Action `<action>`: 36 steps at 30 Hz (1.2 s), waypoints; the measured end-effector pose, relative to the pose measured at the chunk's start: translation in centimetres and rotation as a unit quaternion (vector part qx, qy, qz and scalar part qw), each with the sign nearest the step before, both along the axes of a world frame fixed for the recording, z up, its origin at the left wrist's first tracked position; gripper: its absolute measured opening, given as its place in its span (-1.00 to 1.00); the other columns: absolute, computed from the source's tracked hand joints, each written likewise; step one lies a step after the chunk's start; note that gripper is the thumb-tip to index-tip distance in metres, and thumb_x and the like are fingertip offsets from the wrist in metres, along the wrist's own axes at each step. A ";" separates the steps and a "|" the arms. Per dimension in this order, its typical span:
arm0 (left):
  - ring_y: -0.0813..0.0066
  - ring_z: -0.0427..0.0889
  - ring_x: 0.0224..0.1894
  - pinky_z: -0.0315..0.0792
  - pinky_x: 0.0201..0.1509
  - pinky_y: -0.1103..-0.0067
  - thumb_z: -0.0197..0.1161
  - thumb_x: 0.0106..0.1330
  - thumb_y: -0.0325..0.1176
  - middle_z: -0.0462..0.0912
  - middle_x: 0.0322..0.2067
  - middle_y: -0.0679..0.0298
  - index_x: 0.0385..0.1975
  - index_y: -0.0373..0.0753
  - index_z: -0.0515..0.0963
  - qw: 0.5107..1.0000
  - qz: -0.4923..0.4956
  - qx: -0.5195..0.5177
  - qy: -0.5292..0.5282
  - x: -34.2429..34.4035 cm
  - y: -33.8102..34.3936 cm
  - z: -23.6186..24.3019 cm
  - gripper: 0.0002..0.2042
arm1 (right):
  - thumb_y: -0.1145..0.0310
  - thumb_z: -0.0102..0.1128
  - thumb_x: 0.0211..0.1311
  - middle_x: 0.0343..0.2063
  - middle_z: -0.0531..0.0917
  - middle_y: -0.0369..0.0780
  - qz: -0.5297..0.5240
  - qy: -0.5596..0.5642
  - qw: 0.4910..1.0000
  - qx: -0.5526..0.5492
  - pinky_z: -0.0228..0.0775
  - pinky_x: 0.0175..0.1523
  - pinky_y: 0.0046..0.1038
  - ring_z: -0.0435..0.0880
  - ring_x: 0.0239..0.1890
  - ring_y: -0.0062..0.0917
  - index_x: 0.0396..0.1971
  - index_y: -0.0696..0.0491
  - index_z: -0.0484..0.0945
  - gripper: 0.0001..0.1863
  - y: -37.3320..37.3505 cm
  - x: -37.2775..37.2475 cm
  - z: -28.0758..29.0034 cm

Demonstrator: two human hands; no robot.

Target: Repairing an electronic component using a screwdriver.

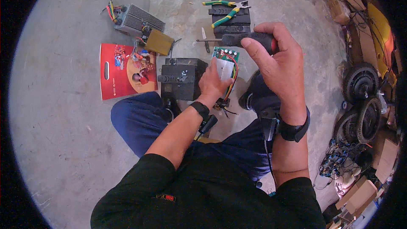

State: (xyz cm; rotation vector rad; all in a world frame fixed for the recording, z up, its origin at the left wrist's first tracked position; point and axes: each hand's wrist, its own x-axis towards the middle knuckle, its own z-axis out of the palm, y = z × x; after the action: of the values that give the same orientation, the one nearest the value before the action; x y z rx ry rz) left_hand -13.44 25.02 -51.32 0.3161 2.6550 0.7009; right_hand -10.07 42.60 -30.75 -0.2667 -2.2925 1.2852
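My right hand (pixel 284 59) is raised and closed round a screwdriver (pixel 232 40) with a dark handle. Its thin shaft points left, above the floor. Low between my knees, my left hand (pixel 214 81) grips a green circuit board (pixel 224 54) with a pale metal plate on it. Red, yellow and green wires run down the board's right side to dark connectors below. Just left of that hand stands a black box (pixel 182 85) with a strap-like ridge. My palm hides part of the board's left edge.
Beyond lie green-yellow pliers (pixel 229 15) on another black case (pixel 231 29), and a small knife (pixel 205 39). To the left are a finned metal controller (pixel 142 20), a yellowish block (pixel 159 42) and a red printed bag (pixel 121 82). Wheels (pixel 361 82), cables and cardboard line the right side.
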 end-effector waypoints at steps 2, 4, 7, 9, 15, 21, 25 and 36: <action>-0.10 0.60 0.17 0.53 0.18 0.14 0.63 -0.03 -0.01 0.56 0.15 -0.07 0.50 -0.16 0.07 1.000 0.007 -0.001 -0.010 -0.7 0.7 0.3 0.11 | 0.30 0.56 0.09 -0.56 0.47 -0.25 0.000 -0.004 1.000 0.000 0.31 -0.41 -0.48 0.38 -0.53 -0.58 -0.23 0.11 0.65 -0.68 0.0 0.0 0.1; -0.10 0.60 0.17 0.53 0.18 0.14 0.64 -0.04 -0.02 0.56 0.16 -0.07 0.50 -0.17 0.05 1.000 0.015 -0.002 -0.020 -1.2 1.2 0.5 0.12 | 0.30 0.56 0.09 -0.56 0.45 -0.26 0.000 -0.003 1.000 -0.010 0.30 -0.41 -0.48 0.38 -0.53 -0.58 -0.24 0.11 0.65 -0.68 -0.1 0.0 0.1; -0.11 0.58 0.19 0.52 0.20 0.14 0.67 -0.07 -0.05 0.54 0.17 -0.06 0.51 -0.17 0.05 1.000 -0.002 0.007 0.003 -1.3 1.5 0.6 0.14 | 0.30 0.56 0.09 -0.56 0.46 -0.27 0.000 -0.003 1.000 -0.002 0.31 -0.41 -0.49 0.38 -0.53 -0.59 -0.23 0.11 0.64 -0.68 0.1 0.0 -0.1; -0.11 0.55 0.22 0.50 0.22 0.12 0.69 -0.09 -0.09 0.50 0.19 -0.05 0.51 -0.16 0.03 1.000 -0.002 -0.003 0.003 -0.8 1.5 0.8 0.16 | 0.30 0.55 0.13 -0.56 0.46 -0.36 0.004 -0.006 1.000 -0.007 0.25 -0.39 -0.54 0.36 -0.49 -0.67 -0.20 0.10 0.65 -0.69 0.1 0.0 -0.2; -0.10 0.54 0.23 0.49 0.23 0.13 0.69 -0.08 -0.09 0.48 0.21 -0.02 0.52 -0.15 0.02 0.999 0.003 -0.037 -0.010 -0.6 1.3 0.3 0.17 | 0.31 0.54 0.14 -0.54 0.49 -0.35 0.008 0.002 1.000 -0.005 0.27 -0.37 -0.55 0.37 -0.48 -0.67 -0.19 0.10 0.65 -0.69 -0.1 -0.1 -0.2; -0.09 0.54 0.23 0.49 0.24 0.15 0.69 -0.07 -0.07 0.48 0.21 -0.02 0.53 -0.14 -0.01 0.999 0.004 -0.031 -0.013 -0.6 1.2 0.2 0.18 | 0.31 0.55 0.11 -0.52 0.51 -0.26 0.007 -0.011 1.000 -0.016 0.34 -0.37 -0.49 0.41 -0.50 -0.58 -0.21 0.11 0.64 -0.68 -0.1 -0.1 -0.1; -0.09 0.54 0.23 0.49 0.24 0.15 0.69 -0.08 -0.06 0.48 0.20 -0.02 0.53 -0.14 -0.01 1.000 0.000 -0.023 -0.006 -0.6 1.0 0.0 0.19 | 0.30 0.56 0.10 -0.54 0.49 -0.27 0.003 -0.006 1.000 -0.003 0.33 -0.38 -0.49 0.39 -0.50 -0.59 -0.21 0.10 0.65 -0.67 0.0 0.0 -0.3; -0.10 0.52 0.23 0.47 0.26 0.15 0.68 -0.09 -0.03 0.48 0.20 -0.03 0.52 -0.17 0.04 1.000 0.005 -0.022 -0.015 -0.4 0.6 1.0 0.17 | 0.29 0.55 0.10 -0.55 0.49 -0.28 0.004 -0.011 1.000 0.001 0.31 -0.39 -0.49 0.38 -0.50 -0.60 -0.21 0.11 0.65 -0.67 -0.1 -0.1 0.0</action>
State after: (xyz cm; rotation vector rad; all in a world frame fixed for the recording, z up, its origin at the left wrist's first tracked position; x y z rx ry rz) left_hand -13.88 25.62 -50.28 0.2783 2.6412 0.6434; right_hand -10.17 42.51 -30.71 -0.2713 -2.3159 1.2895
